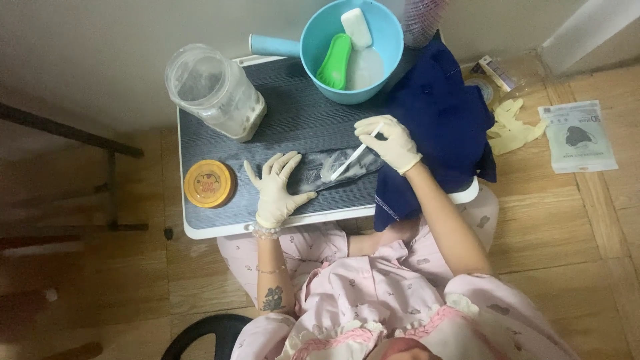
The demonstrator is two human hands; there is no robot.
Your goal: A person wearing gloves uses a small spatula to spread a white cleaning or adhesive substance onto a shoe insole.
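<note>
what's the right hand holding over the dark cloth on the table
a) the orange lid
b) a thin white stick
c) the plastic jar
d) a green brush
b: the gloved right hand pinches a thin white stick whose tip rests on the whitish patch of the dark cloth, while the green brush lies in the blue basin and the orange lid and plastic jar sit untouched.

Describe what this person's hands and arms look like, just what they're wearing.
Both hands wear thin cream disposable gloves: left hand, right hand. The left wrist has a pale beaded bracelet and a fine chain further up; a dark tattoo marks the forearm. Pink short sleeves carry a small print and frilled trim.
</note>
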